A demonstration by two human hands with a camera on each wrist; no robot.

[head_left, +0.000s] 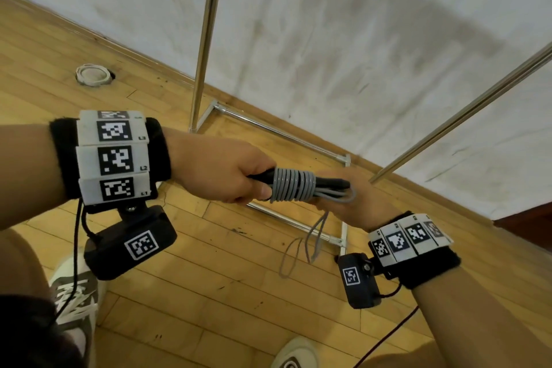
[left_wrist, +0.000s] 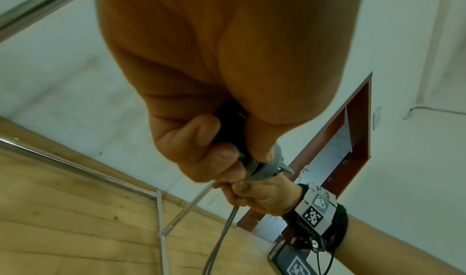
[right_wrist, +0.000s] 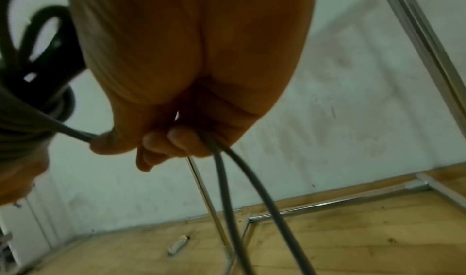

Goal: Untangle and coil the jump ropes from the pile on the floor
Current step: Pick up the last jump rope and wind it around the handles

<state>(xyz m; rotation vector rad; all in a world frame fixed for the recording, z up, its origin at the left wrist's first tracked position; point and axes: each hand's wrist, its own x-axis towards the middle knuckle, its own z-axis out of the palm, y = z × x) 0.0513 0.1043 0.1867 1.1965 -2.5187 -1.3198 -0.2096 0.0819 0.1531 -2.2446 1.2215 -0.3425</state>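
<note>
The left hand (head_left: pixel 227 176) clenches the black handles (head_left: pixel 331 182) of the grey jump rope (head_left: pixel 294 185), held in the air above the floor; the right hand (head_left: pixel 355 203) pinches its 2 loose strands. Keeping tension, I would lay each turn snug beside the last. The handle ends, the strands' lower run and any pile are hidden.
</note>
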